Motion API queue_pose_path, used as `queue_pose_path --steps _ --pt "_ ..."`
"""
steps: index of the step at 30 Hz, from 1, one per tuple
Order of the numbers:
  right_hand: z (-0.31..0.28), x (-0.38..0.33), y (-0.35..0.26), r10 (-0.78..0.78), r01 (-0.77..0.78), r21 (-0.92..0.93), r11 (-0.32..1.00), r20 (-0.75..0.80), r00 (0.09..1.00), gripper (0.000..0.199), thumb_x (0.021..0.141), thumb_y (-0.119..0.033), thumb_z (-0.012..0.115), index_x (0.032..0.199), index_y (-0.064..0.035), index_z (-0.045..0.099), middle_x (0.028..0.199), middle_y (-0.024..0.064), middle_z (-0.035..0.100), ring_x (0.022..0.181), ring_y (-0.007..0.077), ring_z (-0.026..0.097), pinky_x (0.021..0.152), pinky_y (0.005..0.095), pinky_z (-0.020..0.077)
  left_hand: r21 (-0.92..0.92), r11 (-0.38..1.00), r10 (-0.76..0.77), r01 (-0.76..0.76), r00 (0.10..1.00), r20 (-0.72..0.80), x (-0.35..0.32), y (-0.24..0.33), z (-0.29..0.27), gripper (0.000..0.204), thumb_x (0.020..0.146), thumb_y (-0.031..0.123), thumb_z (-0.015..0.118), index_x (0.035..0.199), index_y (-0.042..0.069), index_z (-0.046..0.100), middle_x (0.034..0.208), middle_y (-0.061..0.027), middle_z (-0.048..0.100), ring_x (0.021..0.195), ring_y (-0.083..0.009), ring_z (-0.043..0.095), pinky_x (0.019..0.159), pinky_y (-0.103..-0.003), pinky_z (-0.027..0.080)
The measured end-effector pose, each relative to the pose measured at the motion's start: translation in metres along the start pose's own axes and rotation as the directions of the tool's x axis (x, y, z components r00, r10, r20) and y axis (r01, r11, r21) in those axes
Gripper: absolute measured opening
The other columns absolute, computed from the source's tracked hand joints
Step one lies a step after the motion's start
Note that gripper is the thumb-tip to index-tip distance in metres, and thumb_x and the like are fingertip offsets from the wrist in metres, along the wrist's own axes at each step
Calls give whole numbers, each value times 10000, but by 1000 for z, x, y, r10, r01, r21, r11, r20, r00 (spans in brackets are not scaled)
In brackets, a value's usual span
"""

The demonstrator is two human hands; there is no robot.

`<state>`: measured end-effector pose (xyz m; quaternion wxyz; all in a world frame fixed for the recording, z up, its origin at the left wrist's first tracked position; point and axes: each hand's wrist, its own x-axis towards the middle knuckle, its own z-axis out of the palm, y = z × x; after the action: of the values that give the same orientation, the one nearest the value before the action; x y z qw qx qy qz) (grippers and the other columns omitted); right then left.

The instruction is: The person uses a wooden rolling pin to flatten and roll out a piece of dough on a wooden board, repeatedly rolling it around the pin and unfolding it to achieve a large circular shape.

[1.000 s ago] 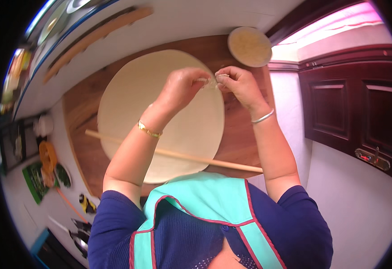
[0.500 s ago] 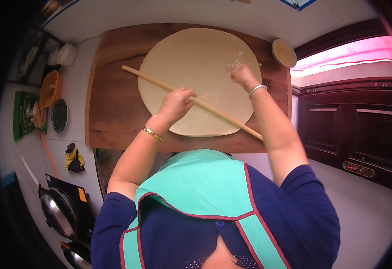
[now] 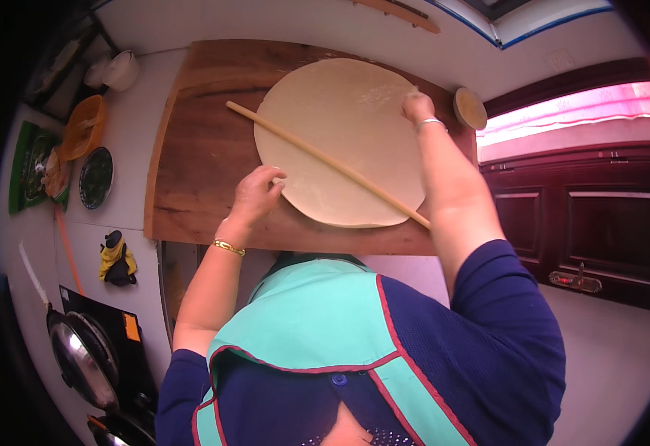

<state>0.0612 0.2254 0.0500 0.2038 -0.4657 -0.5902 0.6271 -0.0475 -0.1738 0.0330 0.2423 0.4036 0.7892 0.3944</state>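
A large round sheet of dough (image 3: 340, 111) lies on a wooden board, with loose flour (image 3: 384, 93) on its far right part. Slantwise across it rests a long wooden rolling pin (image 3: 317, 152), touched by neither hand. My left hand (image 3: 256, 195) is at the dough's left near edge, fingers curled together; what is between the fingertips is hidden. At the far right edge of the dough is my right hand (image 3: 419, 108), closed, its fingertips hidden behind the knuckles.
The wooden board (image 3: 198, 163) extends left of the dough. A round bowl (image 3: 470, 108) stands past its right far corner. To the left are an orange basket (image 3: 85, 126), a dark green plate (image 3: 97, 178) and a lidded pan (image 3: 83, 357). A dark red door (image 3: 585, 223) is at right.
My left hand has moved off the rolling pin toward the left edge of the dough. My right hand has shifted outward to the far right edge. The whole view has shifted slightly.
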Motion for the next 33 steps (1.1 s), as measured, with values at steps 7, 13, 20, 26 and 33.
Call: queue_pose_path --steps 7,13,20,26,33 --pt "-78 -93 68 360 42 -923 382 190 913 135 840 -33 608 930 25 691 847 98 689 735 163 648 653 306 537 -3 986 -165 165 982 -88 6 -17 21 205 859 165 644 1031 59 676 1006 -107 675 905 -237 661 796 -337 528" --pt "-22 -114 95 103 58 -483 874 300 948 190 858 -77 623 998 32 689 903 82 704 791 137 654 737 288 526 -93 994 55 -54 998 7 13 -19 52 212 820 137 656 1022 73 671 1032 -137 655 941 -273 647 832 -374 517" --pt "-24 -143 120 -178 216 -238 947 171 969 257 793 -83 662 1047 -53 688 991 142 699 886 297 661 804 357 517 133 990 0 51 933 -359 2 -37 69 218 834 137 675 1034 56 646 906 -89 626 829 -223 634 740 -339 537" --pt "-37 -170 159 -336 378 -807 454 237 911 288 775 -46 636 1057 -97 668 1010 126 629 1008 322 568 875 396 485 -689 329 -656 646 681 325 -16 -22 102 317 899 249 656 1085 21 537 968 -80 613 850 -186 627 711 -292 547" --pt "-65 -140 163 -456 511 -680 525 282 844 291 756 -17 617 1026 -100 684 960 108 618 950 315 569 852 403 489 -553 96 -533 828 512 674 1 39 135 326 934 182 557 1156 -53 511 1122 -155 598 915 -266 657 776 -349 586"
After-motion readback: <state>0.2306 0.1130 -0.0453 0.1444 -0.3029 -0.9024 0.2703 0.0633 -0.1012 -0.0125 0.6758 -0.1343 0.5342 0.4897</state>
